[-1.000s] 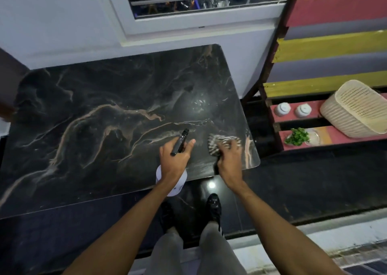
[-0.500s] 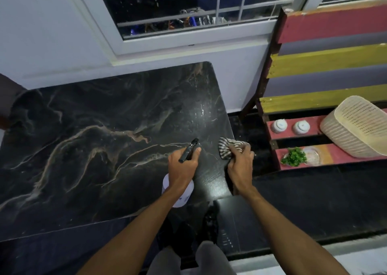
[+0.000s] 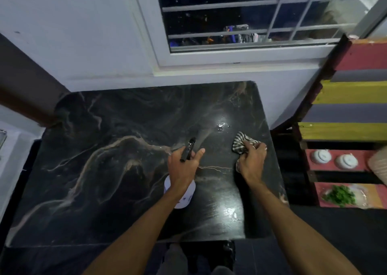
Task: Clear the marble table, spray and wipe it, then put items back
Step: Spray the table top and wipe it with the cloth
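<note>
The black marble table (image 3: pixel 109 170) with pale veins fills the middle of the view and carries nothing but my hands' items. My left hand (image 3: pixel 182 166) grips a white spray bottle (image 3: pixel 181 195) with a black nozzle aimed forward and right. A faint mist cone runs from the nozzle to a wet, shiny patch (image 3: pixel 223 125) near the table's far right. My right hand (image 3: pixel 251 161) clutches a bunched striped cloth (image 3: pixel 243 144) just above the table's right side, beside the wet patch.
A wooden pallet shelf (image 3: pixel 354 92) painted red, yellow and grey stands right of the table, holding two white lidded jars (image 3: pixel 333 158), green herbs (image 3: pixel 339 196) and a cream basket edge (image 3: pixel 379 166). A barred window (image 3: pixel 251 19) sits behind. A brown beam (image 3: pixel 25 94) crosses far left.
The view has shifted forward over the table. Both hands moved further onto the marble. Spray now leaves the nozzle and a new wet patch shines ahead of the cloth.
</note>
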The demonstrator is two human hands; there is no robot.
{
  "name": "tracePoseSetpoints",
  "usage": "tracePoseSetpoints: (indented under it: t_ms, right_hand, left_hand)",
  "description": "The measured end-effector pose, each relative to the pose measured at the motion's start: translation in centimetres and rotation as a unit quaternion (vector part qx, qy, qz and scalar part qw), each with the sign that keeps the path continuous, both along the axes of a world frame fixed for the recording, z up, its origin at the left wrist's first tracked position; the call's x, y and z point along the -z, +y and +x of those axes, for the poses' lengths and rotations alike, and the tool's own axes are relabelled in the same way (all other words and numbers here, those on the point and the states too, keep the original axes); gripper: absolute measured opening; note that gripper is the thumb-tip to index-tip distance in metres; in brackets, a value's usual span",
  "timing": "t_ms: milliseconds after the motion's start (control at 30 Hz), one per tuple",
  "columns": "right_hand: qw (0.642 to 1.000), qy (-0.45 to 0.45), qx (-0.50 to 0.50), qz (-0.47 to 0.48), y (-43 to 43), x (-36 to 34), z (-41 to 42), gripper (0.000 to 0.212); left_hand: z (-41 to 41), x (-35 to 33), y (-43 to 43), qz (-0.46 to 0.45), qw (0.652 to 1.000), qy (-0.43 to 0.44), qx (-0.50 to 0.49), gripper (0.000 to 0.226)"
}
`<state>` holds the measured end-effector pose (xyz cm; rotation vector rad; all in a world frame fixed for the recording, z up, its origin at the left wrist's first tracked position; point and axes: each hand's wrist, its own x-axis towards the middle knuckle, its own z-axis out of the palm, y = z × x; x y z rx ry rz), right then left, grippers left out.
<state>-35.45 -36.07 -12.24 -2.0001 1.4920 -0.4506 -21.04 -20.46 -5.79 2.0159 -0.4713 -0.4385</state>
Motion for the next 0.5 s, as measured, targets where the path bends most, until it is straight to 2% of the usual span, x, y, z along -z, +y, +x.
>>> tracePoseSetpoints:
  t_ms: [67,200,233,300,367,400,433,500]
  right_hand:
    - [1.000,0.002,-0.016,0.002,0.7,0.1,2.7,0.053]
    - [0.999,0.015,0.047,0.002,2.0,-0.3,9.1,0.054]
    - [1.000,0.024,0.013,-0.006,3.6,-0.3,11.5,0.056]
    - [0.988,0.029,-0.148,-0.027,8.1,-0.1,16.0,0.057]
    - [0.948,0.028,-0.315,-0.035,11.4,0.4,19.4,0.055]
    - [0.938,0.025,-0.342,-0.044,11.0,0.2,20.3,0.055]
    - [0.947,0.025,-0.316,-0.043,10.3,0.2,21.6,0.055]
    - [0.985,0.033,-0.167,-0.011,9.2,0.1,24.3,0.059]
  left_hand:
    - [2.6,0.2,0.9,0.002,1.000,-0.006,0.002,0.051]
    - [8.2,0.1,3.3,-0.009,1.000,-0.021,-0.010,0.049]
    - [9.9,0.1,4.1,-0.006,1.000,-0.023,-0.016,0.049]
    - [12.7,0.1,5.8,0.005,0.999,-0.037,-0.032,0.052]
    - [15.8,-0.1,7.6,0.009,0.998,-0.049,-0.041,0.058]
    - [16.7,-0.2,8.2,0.007,0.998,-0.051,-0.042,0.058]
    - [18.0,-0.1,9.0,0.004,0.998,-0.046,-0.047,0.056]
    - [20.5,0.1,10.9,-0.008,0.997,-0.020,-0.074,0.049]
